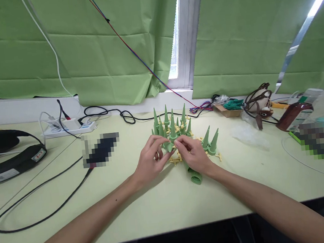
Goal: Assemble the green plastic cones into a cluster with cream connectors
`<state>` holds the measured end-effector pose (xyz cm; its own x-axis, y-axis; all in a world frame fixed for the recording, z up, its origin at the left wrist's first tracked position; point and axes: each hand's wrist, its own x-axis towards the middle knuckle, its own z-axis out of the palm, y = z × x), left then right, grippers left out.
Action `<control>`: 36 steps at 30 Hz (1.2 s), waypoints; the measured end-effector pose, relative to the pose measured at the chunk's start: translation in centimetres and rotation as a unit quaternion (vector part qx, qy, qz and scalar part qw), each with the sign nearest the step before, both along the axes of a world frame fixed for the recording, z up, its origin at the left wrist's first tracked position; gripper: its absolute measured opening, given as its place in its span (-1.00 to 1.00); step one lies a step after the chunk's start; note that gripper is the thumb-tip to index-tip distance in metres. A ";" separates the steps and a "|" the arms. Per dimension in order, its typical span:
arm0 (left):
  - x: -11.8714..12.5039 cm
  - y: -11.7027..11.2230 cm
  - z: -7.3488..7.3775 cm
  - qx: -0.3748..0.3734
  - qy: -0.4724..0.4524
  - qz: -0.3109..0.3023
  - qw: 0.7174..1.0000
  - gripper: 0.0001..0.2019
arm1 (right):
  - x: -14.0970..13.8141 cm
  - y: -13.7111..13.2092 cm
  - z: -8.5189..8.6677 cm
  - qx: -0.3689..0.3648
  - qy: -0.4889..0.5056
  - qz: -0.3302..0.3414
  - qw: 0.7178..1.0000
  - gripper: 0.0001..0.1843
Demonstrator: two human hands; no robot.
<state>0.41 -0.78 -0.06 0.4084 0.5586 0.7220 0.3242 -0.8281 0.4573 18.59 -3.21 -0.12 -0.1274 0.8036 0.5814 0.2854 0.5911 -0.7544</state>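
Observation:
In the head view my left hand (151, 159) grips a small green plastic piece (168, 147) between thumb and fingers. My right hand (193, 153) pinches close against that piece, and whatever lies between its fingertips is too small to make out. Just behind both hands stand several green pointed plastic spikes (183, 115), tips upward. Two more spikes (214, 142) rise to the right of my right hand. Small yellow T-shaped pieces (219, 157) lie scattered among and around them. A hollow green threaded part (196, 177) rests on the table below my right wrist, partly covered by it.
At the left are a power strip (68, 127), a blurred dark device (101, 150) on a looping black cable and a black headband-like object (14, 162). To the right sit a plastic bag (249, 136), a cardboard box (228, 110) and a dark red bottle (293, 115).

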 end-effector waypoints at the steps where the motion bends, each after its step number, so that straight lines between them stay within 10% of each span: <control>1: 0.0 0.0 0.1 -0.029 -0.005 0.004 1.000 -0.75 | 0.0 0.0 0.0 -0.002 0.004 -0.001 1.000 -0.73; 18: 0.2 0.1 0.6 -0.411 -0.034 -0.129 0.902 -0.46 | 0.2 -0.1 0.3 0.038 0.019 0.001 0.999 -0.79; 30: -0.2 -0.2 1.2 -0.400 -0.026 -0.144 0.905 -0.58 | 0.4 -0.2 0.5 0.045 -0.022 0.006 0.999 -0.76; 36: -0.2 -0.2 1.0 -0.286 -0.001 -0.031 0.958 -0.58 | 0.3 0.0 0.4 0.041 -0.042 -0.011 0.998 -0.73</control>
<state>0.23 -1.00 0.91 0.4530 0.8377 0.3050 0.2811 -0.4589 0.8429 18.93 -3.21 0.33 -0.1604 0.7572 0.6331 0.3594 0.6422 -0.6770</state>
